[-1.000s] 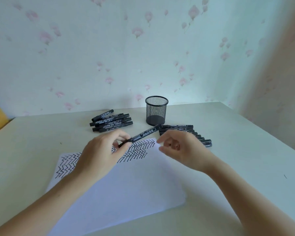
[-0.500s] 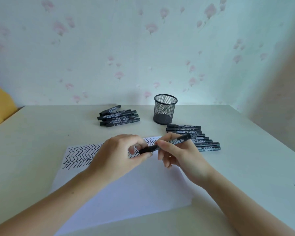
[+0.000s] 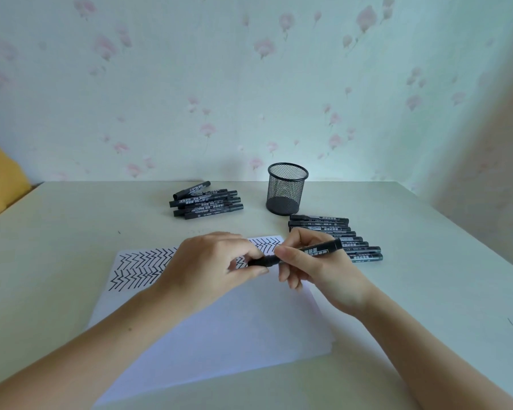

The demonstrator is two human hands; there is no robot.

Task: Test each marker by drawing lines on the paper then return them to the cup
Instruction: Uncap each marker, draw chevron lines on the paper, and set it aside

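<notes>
- the step in hand looks like uncapping a marker (image 3: 296, 255) over the paper (image 3: 219, 321), ahead of drawing lines with it.
- the right hand (image 3: 314, 261) is closed round the marker's barrel, pinching it near the middle with thumb and forefinger.
- the left hand (image 3: 214, 261) is closed on the marker's left end, fingertips pinched on what seems to be the cap; the join is hidden by the fingers, so i cannot tell if it is loose yet.
- to do it well: hold the barrel steady, pull the cap straight along the marker's axis, not at an angle, and keep the tip off fingers and table (image 3: 71, 232).
- keep the cap in the left hand, so it can go straight back on after the test.
- draw below the zigzags (image 3: 139, 267), where the paper is bare.
- the cup (image 3: 286, 189), a black mesh one, stands upright behind the paper near the wall; through the mesh it looks empty.
- no marker is in the cup yet: one pile (image 3: 205, 204) lies to its left, one row (image 3: 338, 235) to its right, just behind the right hand.
</notes>
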